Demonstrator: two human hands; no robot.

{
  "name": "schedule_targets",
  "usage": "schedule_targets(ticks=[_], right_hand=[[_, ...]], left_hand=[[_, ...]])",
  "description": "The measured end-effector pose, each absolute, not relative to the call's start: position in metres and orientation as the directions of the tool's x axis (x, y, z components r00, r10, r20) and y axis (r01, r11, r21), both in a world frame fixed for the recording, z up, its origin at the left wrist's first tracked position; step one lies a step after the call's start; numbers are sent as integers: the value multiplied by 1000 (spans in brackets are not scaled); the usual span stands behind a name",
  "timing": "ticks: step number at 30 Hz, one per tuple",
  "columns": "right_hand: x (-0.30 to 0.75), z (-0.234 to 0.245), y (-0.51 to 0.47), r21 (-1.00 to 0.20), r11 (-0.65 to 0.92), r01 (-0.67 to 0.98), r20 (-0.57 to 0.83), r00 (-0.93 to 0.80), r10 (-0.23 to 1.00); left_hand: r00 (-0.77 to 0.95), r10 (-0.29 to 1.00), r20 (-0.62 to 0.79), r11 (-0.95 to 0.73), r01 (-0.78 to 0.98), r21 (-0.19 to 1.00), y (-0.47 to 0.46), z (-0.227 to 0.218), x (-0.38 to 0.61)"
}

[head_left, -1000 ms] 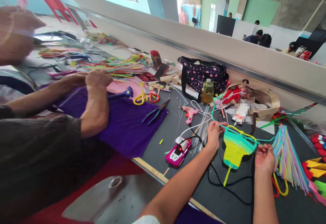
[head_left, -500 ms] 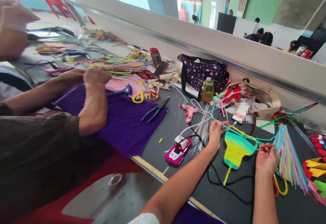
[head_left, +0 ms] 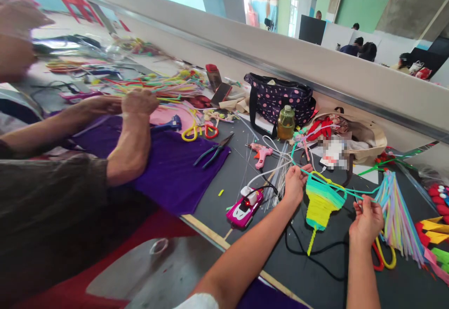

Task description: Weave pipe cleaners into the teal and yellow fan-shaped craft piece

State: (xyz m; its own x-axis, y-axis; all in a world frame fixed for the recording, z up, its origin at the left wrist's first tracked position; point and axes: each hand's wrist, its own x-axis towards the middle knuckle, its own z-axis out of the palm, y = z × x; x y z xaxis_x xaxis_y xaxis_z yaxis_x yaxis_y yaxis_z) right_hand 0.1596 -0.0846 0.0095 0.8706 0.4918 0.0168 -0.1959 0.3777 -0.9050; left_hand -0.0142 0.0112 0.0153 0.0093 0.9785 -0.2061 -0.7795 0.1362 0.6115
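One long dark table runs across the view, with a low partition closing off its far side and a pale wooden front edge slanting down toward the worker. At left a co-worker's forearm lies over a purple cloth, whose border stops short of the pliers' tips. A spotted bag and a cream tote line the back, while a bundle of pastel strips bounds the right side. Between the forearms, dark tabletop gives room toward the front, crossed by a black cord.

The yellow-and-green piece sits between the worker's two hands, its narrow stem pointing toward the front edge. The left hand pinches a green strand at the upper left of the piece; the right hand, fingers bent, pinches it farther right. A pink power socket lies left of the worker's left forearm, and yellow-handled scissors lie beside the right wrist.

Compared with half a second ago, the piece sits slightly farther left, leaving a wider gap to the right hand, whose fingers are more raised.
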Motion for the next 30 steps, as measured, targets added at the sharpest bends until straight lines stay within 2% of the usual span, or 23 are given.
schedule_targets(ticks=[6, 14, 24, 30], right_hand=[[165, -10, -82, -863, 305, -404, -190, 817, 545], [159, -16, -77, -822, 225, -523, -291, 725, 624], [144, 2, -79, -838, 154, -523, -271, 644, 716], [146, 8, -81, -874, 237, -424, -177, 733, 657]], left_hand=[[68, 966, -250, 180, -869, 461, 14, 13, -13], [106, 952, -286, 220, -887, 405, 15, 14, -15], [159, 964, -211, 233, -888, 396, 12, 17, -14], [166, 978, -128, 207, -858, 470, 9, 23, -11]])
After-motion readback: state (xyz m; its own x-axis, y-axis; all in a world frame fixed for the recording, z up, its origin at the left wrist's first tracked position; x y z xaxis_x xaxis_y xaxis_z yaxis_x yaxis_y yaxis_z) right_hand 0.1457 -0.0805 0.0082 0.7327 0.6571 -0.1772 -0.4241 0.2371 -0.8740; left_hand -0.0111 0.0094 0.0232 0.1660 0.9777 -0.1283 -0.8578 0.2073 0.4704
